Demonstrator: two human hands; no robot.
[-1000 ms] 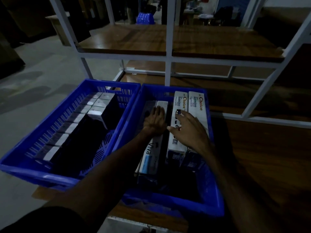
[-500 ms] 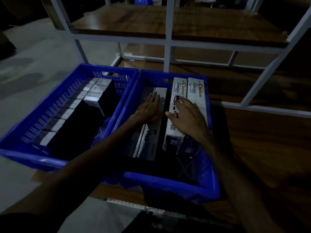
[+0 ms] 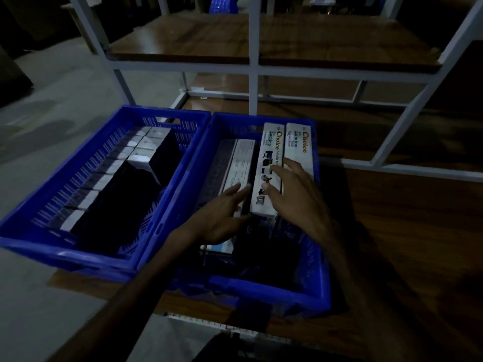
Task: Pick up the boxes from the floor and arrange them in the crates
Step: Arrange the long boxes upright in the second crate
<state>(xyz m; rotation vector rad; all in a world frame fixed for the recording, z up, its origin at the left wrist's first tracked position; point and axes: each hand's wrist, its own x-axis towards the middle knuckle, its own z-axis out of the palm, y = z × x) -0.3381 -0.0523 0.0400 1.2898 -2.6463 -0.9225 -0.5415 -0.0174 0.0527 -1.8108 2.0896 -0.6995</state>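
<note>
Two blue crates stand side by side on a low wooden shelf. The right crate [image 3: 317, 296] holds long white boxes lying lengthwise: two "Choice" boxes [image 3: 270, 158] [image 3: 299, 145] on the right and a white "Viva" box [image 3: 241, 160] on the left. My left hand [image 3: 222, 218] lies flat, fingers spread, over the near part of the Viva box. My right hand [image 3: 295, 197] rests with spread fingers on the two Choice boxes. Neither hand grips anything. The left crate [image 3: 65, 246] holds rows of small white-topped boxes [image 3: 141, 152] along its left side.
A white metal rack frame [image 3: 253, 66] with wooden shelves [image 3: 339, 40] rises behind the crates. Grey concrete floor [image 3: 52, 100] lies to the left. The room is dim, and the crates' near ends are in deep shadow.
My left hand has slid back toward me along the Viva box, uncovering its far end. My right hand stays on the Choice boxes. The view has tilted slightly.
</note>
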